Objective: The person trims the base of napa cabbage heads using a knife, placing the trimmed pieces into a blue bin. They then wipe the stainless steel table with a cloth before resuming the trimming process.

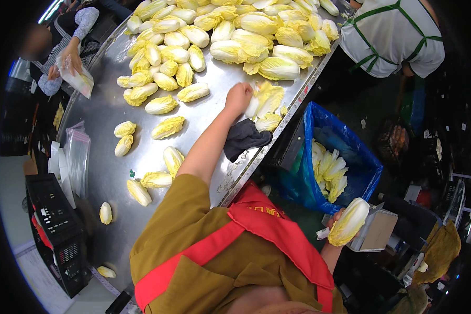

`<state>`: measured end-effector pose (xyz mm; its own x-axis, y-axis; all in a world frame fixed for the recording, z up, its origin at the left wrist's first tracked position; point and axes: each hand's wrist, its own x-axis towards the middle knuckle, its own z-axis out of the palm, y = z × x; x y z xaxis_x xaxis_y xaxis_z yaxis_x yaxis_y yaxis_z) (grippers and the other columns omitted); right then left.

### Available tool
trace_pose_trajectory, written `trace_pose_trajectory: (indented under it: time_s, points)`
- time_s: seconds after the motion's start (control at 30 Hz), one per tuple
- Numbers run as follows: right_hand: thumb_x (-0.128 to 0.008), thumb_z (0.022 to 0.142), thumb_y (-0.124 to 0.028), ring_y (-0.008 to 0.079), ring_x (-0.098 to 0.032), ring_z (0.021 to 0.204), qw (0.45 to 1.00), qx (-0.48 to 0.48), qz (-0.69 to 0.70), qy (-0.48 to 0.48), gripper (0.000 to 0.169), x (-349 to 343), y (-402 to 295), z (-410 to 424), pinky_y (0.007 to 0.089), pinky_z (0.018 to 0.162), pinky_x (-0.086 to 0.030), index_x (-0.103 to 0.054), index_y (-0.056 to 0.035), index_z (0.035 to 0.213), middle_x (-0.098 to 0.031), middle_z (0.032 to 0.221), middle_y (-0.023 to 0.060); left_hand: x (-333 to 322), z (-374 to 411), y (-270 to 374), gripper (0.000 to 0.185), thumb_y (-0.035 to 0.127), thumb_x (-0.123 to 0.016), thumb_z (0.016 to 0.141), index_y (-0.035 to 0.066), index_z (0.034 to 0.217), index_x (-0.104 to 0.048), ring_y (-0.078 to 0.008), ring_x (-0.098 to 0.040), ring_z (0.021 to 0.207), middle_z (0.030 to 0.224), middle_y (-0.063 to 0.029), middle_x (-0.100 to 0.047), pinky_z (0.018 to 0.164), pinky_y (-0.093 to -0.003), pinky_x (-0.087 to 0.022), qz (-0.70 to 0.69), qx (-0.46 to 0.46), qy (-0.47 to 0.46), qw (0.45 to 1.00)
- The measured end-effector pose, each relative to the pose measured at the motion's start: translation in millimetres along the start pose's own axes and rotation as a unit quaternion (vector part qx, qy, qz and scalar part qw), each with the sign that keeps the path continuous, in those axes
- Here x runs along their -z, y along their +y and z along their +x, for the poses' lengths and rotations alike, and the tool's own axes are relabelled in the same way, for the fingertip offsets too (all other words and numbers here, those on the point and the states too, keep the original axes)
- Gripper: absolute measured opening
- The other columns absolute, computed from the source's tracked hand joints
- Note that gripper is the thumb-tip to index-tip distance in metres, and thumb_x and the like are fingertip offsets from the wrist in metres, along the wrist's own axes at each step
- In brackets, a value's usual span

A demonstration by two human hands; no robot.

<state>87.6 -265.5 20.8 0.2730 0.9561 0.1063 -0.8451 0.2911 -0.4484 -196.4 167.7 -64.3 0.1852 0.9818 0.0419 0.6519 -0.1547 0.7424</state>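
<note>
My left hand [239, 97] reaches over the metal table [110, 172] with its fingers curled, against loose yellow-white cabbage leaves [269, 100]. The leaves are blurred, so whether the fingers grip one cannot be told. A small napa cabbage [268, 122] and a crumpled dark cloth [245, 139] lie near the table's edge. At the right, my right hand [336, 218], mostly hidden, holds a trimmed napa cabbage [349, 221] beside a blue plastic-lined bin [308, 129]. Cabbage leaves [331, 170] lie in the bin. Many napa cabbages [259, 23] are heaped on the table's far part, with several scattered nearer.
Across the table a co-worker's hands [71, 61] hold a clear plastic bag [78, 80]. Another person in white [396, 35] stands at the upper right. Clear plastic bags [77, 161] and a black crate [55, 231] are at the left. A cardboard box [376, 229] stands right of the bin.
</note>
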Motion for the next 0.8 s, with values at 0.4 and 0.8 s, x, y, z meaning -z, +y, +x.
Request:
trace_pose_trajectory:
  time_s: [0.4,0.8]
  points:
    - [-0.073,0.075,-0.04,0.041,-0.055,0.094,0.999,-0.019,0.049,0.011,0.084,10,6,5,0.0468,0.065,-0.05,-0.032,-0.0044,0.14,-0.047,0.119,0.0257,11,-34,64,0.092,0.035,-0.083,0.059,0.021,0.14,-0.042,-0.035,-0.055,0.106,0.11,-0.0153,-0.06,0.09,-0.0416,-0.047,0.086,-0.089,-0.188,0.974]
    - [-0.071,0.075,-0.041,0.0375,-0.056,0.093,0.998,-0.011,0.044,0.052,0.083,8,7,-1,0.0458,0.07,-0.051,-0.034,-0.0045,0.139,-0.049,0.112,0.0236,-1,-47,91,0.079,0.012,-0.075,0.063,0.025,0.135,-0.045,-0.0366,-0.051,0.107,0.115,-0.015,-0.051,0.088,-0.0433,-0.05,0.279,-0.176,-0.269,0.905]
